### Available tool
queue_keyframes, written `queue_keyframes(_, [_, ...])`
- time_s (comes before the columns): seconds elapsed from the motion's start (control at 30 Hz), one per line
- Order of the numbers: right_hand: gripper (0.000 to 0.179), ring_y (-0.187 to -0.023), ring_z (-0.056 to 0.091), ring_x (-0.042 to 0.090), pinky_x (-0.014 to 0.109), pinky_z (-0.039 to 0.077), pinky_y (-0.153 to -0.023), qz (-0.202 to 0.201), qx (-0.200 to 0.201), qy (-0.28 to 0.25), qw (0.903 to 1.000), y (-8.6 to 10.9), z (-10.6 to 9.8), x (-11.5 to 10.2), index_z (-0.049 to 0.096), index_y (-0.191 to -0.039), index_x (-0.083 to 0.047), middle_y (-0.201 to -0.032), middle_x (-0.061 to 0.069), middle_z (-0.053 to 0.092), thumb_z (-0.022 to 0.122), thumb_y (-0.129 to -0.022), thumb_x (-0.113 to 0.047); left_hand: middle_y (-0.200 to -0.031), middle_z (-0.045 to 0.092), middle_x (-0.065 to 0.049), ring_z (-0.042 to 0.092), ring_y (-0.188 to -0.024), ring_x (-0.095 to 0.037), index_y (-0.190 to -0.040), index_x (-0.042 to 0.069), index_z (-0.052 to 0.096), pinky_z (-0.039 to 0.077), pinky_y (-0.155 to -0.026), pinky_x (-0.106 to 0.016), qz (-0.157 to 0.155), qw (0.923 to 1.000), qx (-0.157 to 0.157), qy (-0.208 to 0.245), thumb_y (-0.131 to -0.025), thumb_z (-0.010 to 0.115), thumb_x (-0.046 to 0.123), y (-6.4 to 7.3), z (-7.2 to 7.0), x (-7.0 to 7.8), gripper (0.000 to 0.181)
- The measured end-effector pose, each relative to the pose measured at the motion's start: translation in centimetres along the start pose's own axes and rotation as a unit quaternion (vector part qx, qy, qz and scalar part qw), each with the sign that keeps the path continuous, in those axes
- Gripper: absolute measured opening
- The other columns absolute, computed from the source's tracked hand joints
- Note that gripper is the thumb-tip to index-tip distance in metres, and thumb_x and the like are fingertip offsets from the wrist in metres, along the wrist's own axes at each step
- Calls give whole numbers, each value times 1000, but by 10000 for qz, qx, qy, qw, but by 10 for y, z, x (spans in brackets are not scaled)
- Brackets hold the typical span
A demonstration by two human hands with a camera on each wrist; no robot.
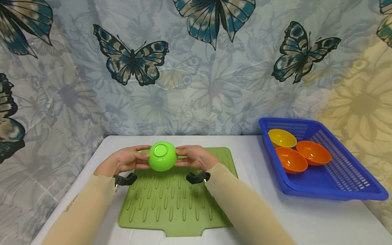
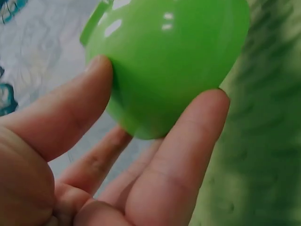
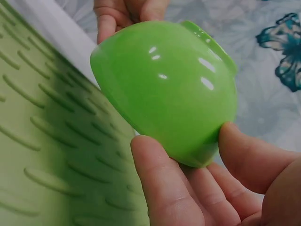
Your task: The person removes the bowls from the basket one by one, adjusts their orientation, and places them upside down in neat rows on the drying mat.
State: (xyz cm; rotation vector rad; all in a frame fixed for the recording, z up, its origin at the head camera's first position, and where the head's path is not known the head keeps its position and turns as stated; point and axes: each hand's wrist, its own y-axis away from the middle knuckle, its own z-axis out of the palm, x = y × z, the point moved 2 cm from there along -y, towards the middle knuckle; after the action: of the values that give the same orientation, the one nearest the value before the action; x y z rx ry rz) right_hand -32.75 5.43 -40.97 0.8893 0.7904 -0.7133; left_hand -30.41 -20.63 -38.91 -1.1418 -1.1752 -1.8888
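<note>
Both hands hold a bright green bowl [image 1: 162, 156] over the far part of a green ridged mat [image 1: 171, 204]. The bowl is tipped over, its foot ring facing up and toward the head camera. My left hand [image 1: 130, 159] pinches its left side, with the thumb on the outer wall and fingertips at the rim in the left wrist view. On the opposite side, my right hand [image 1: 196, 157] grips it the same way, the thumb [image 3: 249, 155] pressing the wall near the foot. The bowl's inside is hidden.
At the right of the white table [image 1: 254, 170] stands a blue perforated basket [image 1: 333, 187]. Inside it are a yellow bowl [image 1: 282, 138] and two orange bowls, one nearer [image 1: 291, 160] and one to the right [image 1: 314, 153]. A butterfly-print cloth [image 1: 214, 102] hangs behind.
</note>
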Motion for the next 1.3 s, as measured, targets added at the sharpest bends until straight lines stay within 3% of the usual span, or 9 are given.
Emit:
queue_keyframes(0.27, [43, -114, 60, 40, 39, 57, -84, -25, 179, 103, 9998, -33, 12, 6, 49, -141, 7, -123, 23, 59, 58, -101, -4, -108, 64, -15, 69, -96, -31, -157, -5, 11, 53, -92, -44, -101, 9997, 211, 50, -102, 52, -2, -13, -31, -4, 69])
queue_keyframes(0.6, [43, -113, 61, 39, 41, 58, -83, -46, 487, -139, 9987, -61, 23, 23, 48, -141, 9, -116, 25, 63, 57, -99, 2, -113, 60, -15, 68, -93, -28, -154, -11, 13, 51, -94, -43, -202, 9981, 583, 92, -102, 50, -4, -25, -53, -13, 64])
queue_keyframes(0.83, [43, -113, 61, 39, 41, 57, -84, 35, 567, -344, 9978, -68, 26, 29, 49, -142, 6, -114, 24, 63, 56, -99, 3, -127, 51, -20, 68, -92, -26, -155, -9, 14, 51, -95, -42, -292, 9961, 820, 168, -102, 52, -2, -29, -60, -20, 66])
queue_keyframes(1.17, [44, -114, 60, 40, 42, 57, -83, 6, 737, -410, 9964, -74, 26, 29, 50, -141, 7, -115, 26, 63, 60, -98, 3, -122, 55, -18, 69, -91, -27, -155, -8, 18, 49, -98, -42, -401, 9931, 1016, 424, -103, 52, -1, -34, -64, -21, 63])
queue_keyframes(1.3, [43, -111, 62, 38, 40, 58, -83, -19, 875, -309, 9957, -73, 28, 28, 52, -139, 7, -113, 25, 64, 60, -97, 4, -136, 46, -23, 68, -93, -25, -154, -8, 21, 49, -97, -41, -393, 9915, 1200, 310, -102, 53, -1, -36, -64, -19, 62])
